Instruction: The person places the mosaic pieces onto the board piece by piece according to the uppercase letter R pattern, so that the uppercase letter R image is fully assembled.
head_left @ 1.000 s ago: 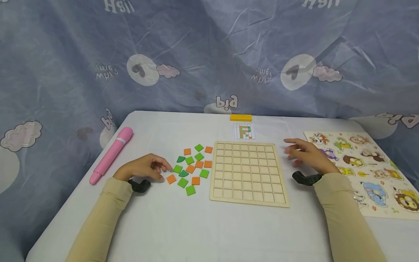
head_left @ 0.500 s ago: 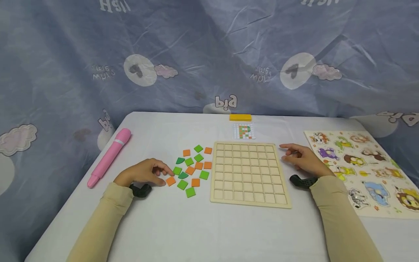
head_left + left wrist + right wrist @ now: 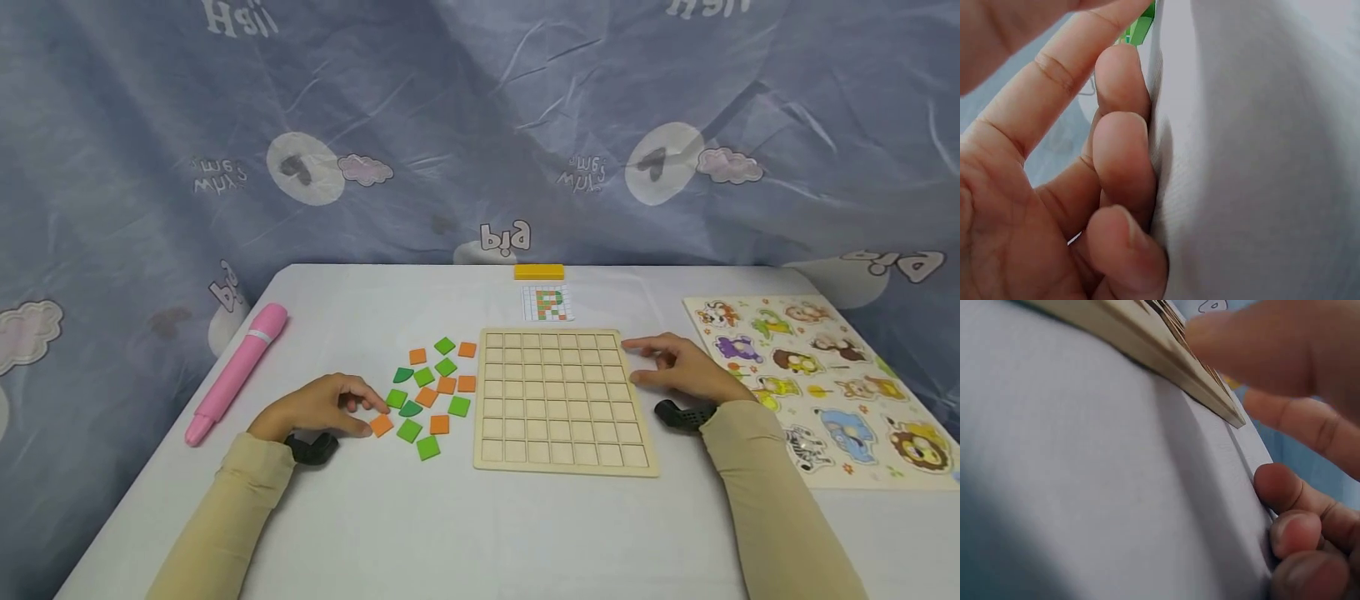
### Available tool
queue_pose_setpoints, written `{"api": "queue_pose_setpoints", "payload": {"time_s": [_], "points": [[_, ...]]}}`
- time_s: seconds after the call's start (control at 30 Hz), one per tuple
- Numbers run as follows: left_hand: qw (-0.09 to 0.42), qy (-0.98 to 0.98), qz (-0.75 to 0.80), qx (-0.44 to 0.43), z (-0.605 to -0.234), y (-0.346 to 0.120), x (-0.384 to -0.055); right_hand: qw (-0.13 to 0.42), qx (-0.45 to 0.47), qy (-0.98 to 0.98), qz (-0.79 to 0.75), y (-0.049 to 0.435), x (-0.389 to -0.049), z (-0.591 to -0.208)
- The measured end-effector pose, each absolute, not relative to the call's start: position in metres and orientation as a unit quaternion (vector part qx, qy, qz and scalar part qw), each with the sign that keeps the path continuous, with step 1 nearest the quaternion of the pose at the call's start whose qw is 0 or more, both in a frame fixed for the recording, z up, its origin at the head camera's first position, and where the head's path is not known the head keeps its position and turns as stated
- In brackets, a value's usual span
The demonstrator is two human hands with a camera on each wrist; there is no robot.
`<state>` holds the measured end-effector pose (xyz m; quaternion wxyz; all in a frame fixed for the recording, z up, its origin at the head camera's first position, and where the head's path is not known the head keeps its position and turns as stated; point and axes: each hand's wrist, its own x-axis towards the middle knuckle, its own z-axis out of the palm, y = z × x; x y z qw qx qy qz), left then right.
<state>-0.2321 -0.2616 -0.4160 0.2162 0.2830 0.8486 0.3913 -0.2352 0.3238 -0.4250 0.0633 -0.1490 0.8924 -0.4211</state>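
The left hand (image 3: pixel 322 406) is at an orange square tile (image 3: pixel 381 425) left of frame centre, whether pinching I cannot tell; the right hand (image 3: pixel 684 367) spreads beside the wooden grid board (image 3: pixel 558 408). The tile seems light, stiff; pinch opposite edges.

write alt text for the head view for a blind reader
A person's left hand is at an orange tile beside scattered green and orange pieces; the right hand is at the right edge of a wooden grid board.
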Motion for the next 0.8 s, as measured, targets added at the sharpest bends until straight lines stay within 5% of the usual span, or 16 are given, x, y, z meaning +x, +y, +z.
{"api": "queue_pose_setpoints", "payload": {"time_s": [0.8], "points": [[0.226,0.827,0.438,0.270,-0.4156,-0.2635,-0.2386,0.060,-0.154,0.900,-0.404,0.3214,-0.2365,-0.4269]]}}
